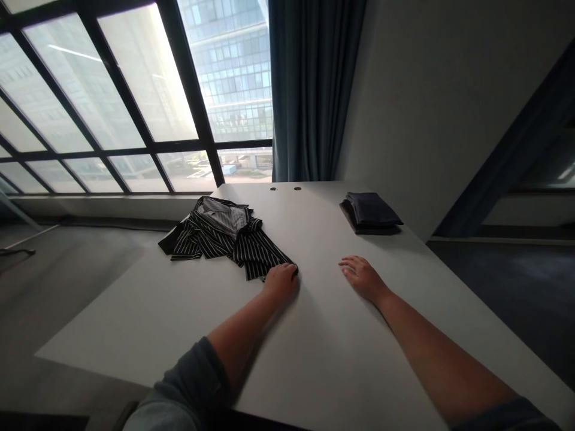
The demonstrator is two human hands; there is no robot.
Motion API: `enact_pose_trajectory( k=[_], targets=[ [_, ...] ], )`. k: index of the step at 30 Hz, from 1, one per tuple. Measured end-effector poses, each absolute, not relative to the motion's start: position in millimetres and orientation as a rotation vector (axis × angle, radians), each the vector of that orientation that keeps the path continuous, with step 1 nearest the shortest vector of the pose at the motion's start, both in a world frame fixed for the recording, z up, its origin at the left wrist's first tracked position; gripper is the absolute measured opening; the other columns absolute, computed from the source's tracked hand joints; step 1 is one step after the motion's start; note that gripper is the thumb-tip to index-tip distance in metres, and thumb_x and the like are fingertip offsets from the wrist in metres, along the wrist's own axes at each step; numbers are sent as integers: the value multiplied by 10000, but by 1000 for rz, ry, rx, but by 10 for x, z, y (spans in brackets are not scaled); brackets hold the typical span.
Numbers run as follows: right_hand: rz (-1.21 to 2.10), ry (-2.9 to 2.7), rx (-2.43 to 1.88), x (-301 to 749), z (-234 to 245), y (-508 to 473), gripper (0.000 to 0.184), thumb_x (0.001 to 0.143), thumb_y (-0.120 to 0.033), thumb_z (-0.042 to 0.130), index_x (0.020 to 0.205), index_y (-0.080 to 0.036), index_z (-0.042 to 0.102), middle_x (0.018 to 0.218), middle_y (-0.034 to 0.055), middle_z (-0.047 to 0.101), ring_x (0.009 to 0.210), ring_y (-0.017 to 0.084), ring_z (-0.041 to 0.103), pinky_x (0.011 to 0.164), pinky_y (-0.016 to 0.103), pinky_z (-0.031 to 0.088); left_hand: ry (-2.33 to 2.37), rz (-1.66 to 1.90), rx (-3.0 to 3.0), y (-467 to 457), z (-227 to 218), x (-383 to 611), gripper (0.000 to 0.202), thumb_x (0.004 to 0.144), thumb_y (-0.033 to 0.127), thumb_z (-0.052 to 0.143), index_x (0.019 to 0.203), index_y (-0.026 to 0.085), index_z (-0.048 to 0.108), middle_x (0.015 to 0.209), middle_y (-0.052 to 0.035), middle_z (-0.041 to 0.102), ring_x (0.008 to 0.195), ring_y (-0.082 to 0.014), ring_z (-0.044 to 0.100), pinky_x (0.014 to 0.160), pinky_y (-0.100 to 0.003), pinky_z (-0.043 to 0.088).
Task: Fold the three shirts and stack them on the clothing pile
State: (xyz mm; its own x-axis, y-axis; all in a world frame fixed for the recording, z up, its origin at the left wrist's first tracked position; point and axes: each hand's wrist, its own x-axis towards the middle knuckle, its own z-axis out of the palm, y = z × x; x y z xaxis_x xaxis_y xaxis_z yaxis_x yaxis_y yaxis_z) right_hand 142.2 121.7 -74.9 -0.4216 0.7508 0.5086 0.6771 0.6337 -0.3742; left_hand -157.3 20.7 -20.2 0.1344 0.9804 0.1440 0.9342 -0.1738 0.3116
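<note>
A crumpled black shirt with thin white stripes [224, 236] lies on the white table [314, 335], left of the middle. My left hand [281, 280] is closed on the shirt's near corner, fingers curled around the cloth. My right hand [359, 275] lies flat on the bare tabletop to the right, fingers stretched out and holding nothing, about a hand's width from the shirt.
A folded stack of dark cloth [371, 212] sits at the table's far right. Two small round holes [285, 188] mark the far edge. Large windows [135, 96] and a blue curtain [309, 90] stand beyond. The floor drops away left of the table.
</note>
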Motion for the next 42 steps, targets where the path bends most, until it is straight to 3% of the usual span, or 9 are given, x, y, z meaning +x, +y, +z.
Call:
enact_pose_trajectory(
  k=[5, 9, 13, 19, 24, 30, 33, 37, 42],
  targets=[
    [183, -2161, -1024, 1377, -541, 1081, 284, 963, -313, 510, 1072, -236, 761, 1177, 110, 741, 1193, 306, 647, 1095, 534, 495, 1185, 580, 2490, 31, -117, -1512, 393, 948, 257, 619, 1338, 262, 668, 1370, -61, 682, 1247, -215, 637, 1091, -305, 461],
    [254, -2241, -880, 1148, -397, 859, 239, 989, -321, 535, 1070, -258, 751, 1188, 98, 733, 1213, 303, 641, 1103, 535, 498, 1927, 663, 2205, 91, 4, -2038, 270, 1022, 334, 501, 1139, 234, 723, 1153, -93, 733, 1105, -257, 677, 1005, -374, 489],
    [306, -2338, -741, 673, -392, 601, 260, 960, -291, 619, 1202, -287, 715, 1239, 89, 706, 1197, 294, 642, 1059, 512, 537, 2563, 662, 1687, 268, -28, -2675, 399, 978, 380, 563, 1290, 137, 622, 1283, -206, 666, 1195, -339, 630, 989, -423, 469],
    [204, -2478, -814, 351, -553, 599, 278, 899, -98, 609, 1105, -229, 741, 1044, 85, 743, 994, 278, 683, 977, 487, 542, 2339, 669, 1582, 387, -225, -2898, 211, 972, 392, 557, 987, 228, 689, 1010, -81, 762, 957, -258, 691, 801, -333, 468],
    [248, -2394, -834, 533, -596, 696, 224, 930, -96, 557, 1019, -194, 738, 971, 92, 755, 940, 266, 694, 926, 447, 551, 2134, 1000, 1593, 441, -270, -2741, 203, 1013, 343, 489, 1024, 218, 648, 899, -30, 725, 854, -206, 680, 781, -306, 492],
    [334, -2332, -829, 745, -496, 662, 226, 959, -131, 523, 1043, -203, 720, 1024, 93, 768, 989, 263, 712, 945, 424, 557, 2103, 733, 1926, 368, -357, -2653, 356, 909, 463, 683, 1163, 214, 682, 1150, -109, 709, 1065, -297, 664, 949, -393, 491],
    [402, -2347, -831, 898, -409, 650, 218, 981, -175, 516, 1048, -215, 719, 1036, 84, 772, 985, 252, 725, 929, 404, 568, 2117, 564, 2122, 334, -389, -2613, 336, 899, 367, 682, 1199, 218, 695, 1273, -135, 666, 1158, -325, 620, 1016, -427, 456],
    [414, -2324, -896, 1148, -306, 663, 214, 974, -198, 525, 1026, -215, 731, 1030, 80, 777, 975, 248, 730, 915, 397, 566, 2034, 530, 2232, 315, -354, -2483, 168, 912, 236, 599, 1045, 224, 702, 1105, -104, 712, 1086, -294, 637, 985, -405, 459],
    [313, -2265, -984, 1477, -165, 682, 180, 900, -192, 572, 956, -223, 741, 959, 64, 773, 919, 246, 722, 870, 383, 556, 1767, 635, 2280, 176, -228, -2150, 96, 959, 276, 545, 905, 227, 607, 940, -69, 694, 939, -256, 655, 859, -361, 473]
  ],
)
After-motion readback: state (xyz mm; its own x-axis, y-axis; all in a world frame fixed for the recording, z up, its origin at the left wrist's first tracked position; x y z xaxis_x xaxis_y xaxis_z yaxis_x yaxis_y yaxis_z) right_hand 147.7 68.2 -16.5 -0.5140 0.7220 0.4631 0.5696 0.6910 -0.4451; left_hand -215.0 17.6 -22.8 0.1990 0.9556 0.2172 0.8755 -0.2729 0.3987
